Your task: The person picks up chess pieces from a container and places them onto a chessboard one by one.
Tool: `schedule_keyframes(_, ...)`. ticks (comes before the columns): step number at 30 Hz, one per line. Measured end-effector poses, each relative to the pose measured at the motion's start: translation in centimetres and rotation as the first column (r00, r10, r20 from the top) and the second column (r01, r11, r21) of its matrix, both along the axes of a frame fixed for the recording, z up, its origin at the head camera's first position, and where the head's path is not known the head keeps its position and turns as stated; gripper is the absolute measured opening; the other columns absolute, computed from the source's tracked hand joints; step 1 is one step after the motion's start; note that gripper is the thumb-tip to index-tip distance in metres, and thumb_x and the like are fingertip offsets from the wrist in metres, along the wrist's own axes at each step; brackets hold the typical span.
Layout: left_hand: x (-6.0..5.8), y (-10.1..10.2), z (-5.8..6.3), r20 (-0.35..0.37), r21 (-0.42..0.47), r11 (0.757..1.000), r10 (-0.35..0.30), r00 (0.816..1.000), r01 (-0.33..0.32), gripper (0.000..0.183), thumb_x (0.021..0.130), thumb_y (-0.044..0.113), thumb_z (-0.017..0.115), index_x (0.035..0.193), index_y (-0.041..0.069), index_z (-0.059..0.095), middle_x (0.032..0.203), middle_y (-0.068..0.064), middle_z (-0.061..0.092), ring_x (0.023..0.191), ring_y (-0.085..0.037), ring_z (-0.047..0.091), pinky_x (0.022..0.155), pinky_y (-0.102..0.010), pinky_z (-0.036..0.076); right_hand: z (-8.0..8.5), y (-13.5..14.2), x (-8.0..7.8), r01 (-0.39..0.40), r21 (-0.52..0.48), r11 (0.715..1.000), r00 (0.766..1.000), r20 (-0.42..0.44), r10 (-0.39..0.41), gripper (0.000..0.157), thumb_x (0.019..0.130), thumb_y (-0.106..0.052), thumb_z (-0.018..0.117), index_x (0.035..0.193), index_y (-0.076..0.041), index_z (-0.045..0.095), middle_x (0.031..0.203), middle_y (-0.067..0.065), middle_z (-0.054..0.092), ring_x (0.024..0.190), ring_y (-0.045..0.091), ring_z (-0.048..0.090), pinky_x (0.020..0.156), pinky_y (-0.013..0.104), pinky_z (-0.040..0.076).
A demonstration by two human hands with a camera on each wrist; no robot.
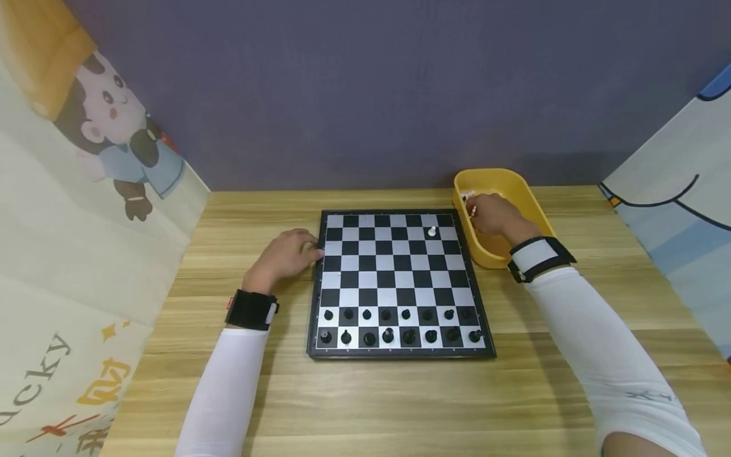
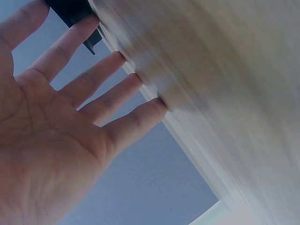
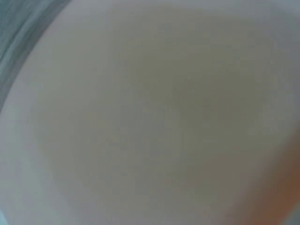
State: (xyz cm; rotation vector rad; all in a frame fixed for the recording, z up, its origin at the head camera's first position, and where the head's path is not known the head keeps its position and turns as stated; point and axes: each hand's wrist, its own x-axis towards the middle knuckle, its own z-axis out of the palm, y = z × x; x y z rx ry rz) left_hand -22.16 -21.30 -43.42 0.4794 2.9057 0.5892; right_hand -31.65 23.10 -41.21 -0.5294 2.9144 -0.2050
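A black-and-white chessboard (image 1: 394,261) lies on the table. My left hand (image 1: 288,255) rests beside its left edge, thumb and fingertips right at the frame. The left wrist view shows that hand (image 2: 61,108) with its fingers spread and fairly straight. My right hand (image 1: 495,214) reaches down into a yellow bin (image 1: 539,209) at the board's right. A small white chess piece (image 1: 473,211) shows right by its fingertips; I cannot tell whether they pinch it. The right wrist view is a blur. One white pawn (image 1: 432,231) stands near the board's far right corner.
Black pawns (image 1: 367,314) and the larger black chess pieces (image 1: 388,334) fill the board's two near rows. More white pieces (image 1: 466,195) lie in the bin's far left corner. A dark wall (image 1: 365,95) rises behind the wooden table (image 1: 400,406).
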Motion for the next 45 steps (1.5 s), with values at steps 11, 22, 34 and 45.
schedule_keyframes(11, 0.1, -0.1, 0.0, 0.001, -0.001, 1.000, 0.009, 1.000, -0.009, 0.046, 0.091, 0.045, 0.048, 0.123, 0.012, 0.054, 0.137, -0.014, 0.041, 0.129, -0.032, 0.032, 0.104, -0.047, 0.020, 0.0, 0.1, 0.5, 0.027, -0.038, 0.999, 0.999, -0.020, -0.027, 0.019, 0.087, -0.014, 0.047, 0.099, -0.009, 0.060, 0.080, 0.001, 0.057, 0.072, 0.022, 0.051, 0.061, 0.034, 0.042)
schedule_keyframes(22, 0.1, -0.1, 0.0, 0.003, 0.005, 1.000, 0.013, 1.000, -0.013, 0.045, 0.091, 0.045, 0.049, 0.122, 0.013, 0.054, 0.138, -0.014, 0.040, 0.129, -0.033, 0.032, 0.104, -0.047, 0.020, 0.3, 0.8, 1.7, 0.116, -0.136, 0.984, 0.990, -0.061, -0.125, 0.015, 0.091, -0.025, 0.051, 0.093, -0.011, 0.057, 0.077, 0.002, 0.056, 0.064, 0.021, 0.049, 0.054, 0.035, 0.039)
schedule_keyframes(34, 0.0, -0.1, 0.0, -0.013, 0.001, 1.000, 0.007, 1.000, -0.007, 0.044, 0.091, 0.046, 0.049, 0.119, 0.013, 0.056, 0.136, -0.014, 0.043, 0.127, -0.032, 0.035, 0.103, -0.045, 0.022, 1.7, 0.4, 3.5, 0.180, -0.226, 0.957, 0.964, -0.152, -0.218, 0.026, 0.093, -0.037, 0.047, 0.101, -0.014, 0.055, 0.077, 0.004, 0.054, 0.063, 0.022, 0.048, 0.052, 0.036, 0.037)
schedule_keyframes(45, -0.1, -0.1, -0.1, -0.007, 0.001, 1.000, 0.011, 1.000, -0.011, 0.045, 0.090, 0.046, 0.050, 0.120, 0.012, 0.056, 0.136, -0.014, 0.042, 0.127, -0.032, 0.034, 0.103, -0.046, 0.022, 2.3, -1.0, 5.3, 0.248, -0.305, 0.919, 0.918, -0.229, -0.323, 0.030, 0.094, -0.039, 0.044, 0.101, -0.012, 0.054, 0.078, 0.005, 0.054, 0.062, 0.023, 0.047, 0.052, 0.036, 0.037)
